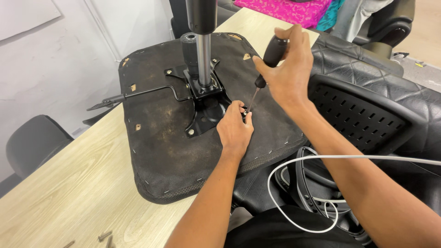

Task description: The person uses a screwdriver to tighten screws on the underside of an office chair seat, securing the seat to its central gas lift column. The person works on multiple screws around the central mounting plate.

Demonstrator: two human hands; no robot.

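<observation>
An upturned chair seat (170, 151) lies on a light wooden table (59, 202), its dark, stained underside fabric facing up. A black metal mounting plate (206, 108) sits at the centre of the seat, with a gas-lift column (202, 41) rising from it; the top of the column is cut off by the upper frame edge. A thin black lever (138, 94) runs from the plate to the left, past the seat edge.

The right hand (287, 69) is clenched around the black handle of a screwdriver (266, 69). The shaft slants down and to the left, with its tip at the right-hand edge of the plate. The left hand (235, 128) rests on the seat with thumb and fingertips pinched together at the screwdriver tip. What they pinch is hidden by the fingers; it cannot be told whether a screw is there.

One screw head (190, 132) shows at the plate's near corner. A few loose screws (104, 236) lie on the table at the lower edge, partly cut off.

A black perforated chair back (358, 115) and quilted black upholstery (367, 59) stand to the right of the seat, their lower parts hidden behind the right forearm. A white cable (294, 165) loops across the lower right; both ends run out of sight. Pink patterned cloth (289, 9) lies at the top edge, cut off. A black chair (32, 138) stands at the left, below table level. A pale sheet (23, 14) hangs on the wall at the upper left; nothing can be made out on it.
</observation>
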